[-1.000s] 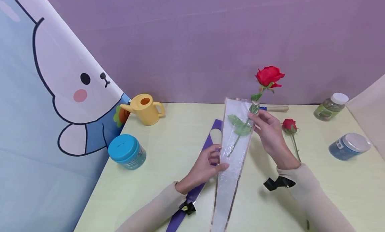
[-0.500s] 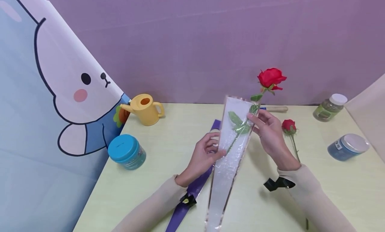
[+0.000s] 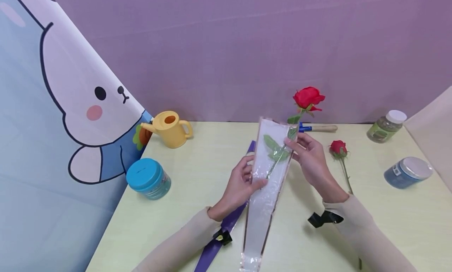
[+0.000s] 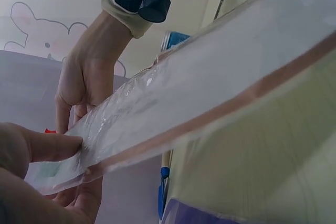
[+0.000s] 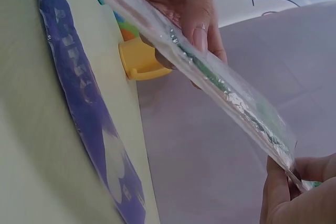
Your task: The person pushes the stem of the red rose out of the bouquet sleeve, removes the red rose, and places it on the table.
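A clear cone-shaped plastic sleeve (image 3: 263,201) is held tilted above the table, its wide mouth away from me. A red rose (image 3: 308,97) sticks out of the mouth, with its stem and leaves inside the sleeve. My left hand (image 3: 255,174) pinches the sleeve's left edge at mid-length. At the mouth's right corner, my right hand (image 3: 291,144) pinches the sleeve and the stem. In the left wrist view the sleeve (image 4: 199,98) runs between my thumb (image 4: 37,148) and my right hand (image 4: 84,82). In the right wrist view the sleeve (image 5: 210,72) spans both hands.
A purple sleeve (image 3: 226,229) lies flat under my left arm. A smaller rose (image 3: 338,147) lies to the right. Around stand a yellow watering can (image 3: 171,127), a teal-lidded jar (image 3: 148,178), a blue jar (image 3: 407,172), a green jar (image 3: 386,126) and a wooden-handled tool (image 3: 318,128).
The rose has sunk lower and shifted left, with more stem inside the sleeve. My left hand has risen along the sleeve's edge. The sleeve has shifted slightly left.
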### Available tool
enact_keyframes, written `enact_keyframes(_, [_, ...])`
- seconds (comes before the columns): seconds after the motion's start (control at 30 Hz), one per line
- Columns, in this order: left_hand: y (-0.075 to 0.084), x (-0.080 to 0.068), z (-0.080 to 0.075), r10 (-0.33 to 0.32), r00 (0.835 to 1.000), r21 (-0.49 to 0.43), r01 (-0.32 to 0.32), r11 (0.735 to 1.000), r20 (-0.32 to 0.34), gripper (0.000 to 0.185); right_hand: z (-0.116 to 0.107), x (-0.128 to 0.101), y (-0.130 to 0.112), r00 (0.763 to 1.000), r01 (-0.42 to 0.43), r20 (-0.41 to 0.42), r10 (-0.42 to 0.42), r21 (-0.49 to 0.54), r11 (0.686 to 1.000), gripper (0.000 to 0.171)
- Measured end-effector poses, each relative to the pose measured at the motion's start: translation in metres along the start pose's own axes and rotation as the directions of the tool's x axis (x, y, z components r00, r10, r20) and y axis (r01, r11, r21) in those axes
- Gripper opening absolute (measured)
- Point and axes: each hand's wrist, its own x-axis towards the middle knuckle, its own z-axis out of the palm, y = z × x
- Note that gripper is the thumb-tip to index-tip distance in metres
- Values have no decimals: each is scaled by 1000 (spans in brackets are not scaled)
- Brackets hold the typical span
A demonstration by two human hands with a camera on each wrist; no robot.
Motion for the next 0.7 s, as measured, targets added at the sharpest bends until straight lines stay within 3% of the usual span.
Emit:
enact_keyframes(0.37, [-4,-2,0,16,1000,-16,-16,1000,12,69,-6,0,-1,1000,-3,12,5,-160,987,59])
enact_keyframes(0.7, [-6,-7,3,1,1000,-15,-1,1000,27,67,-17,8,-14,996,52,-66,-62,-140,989,67])
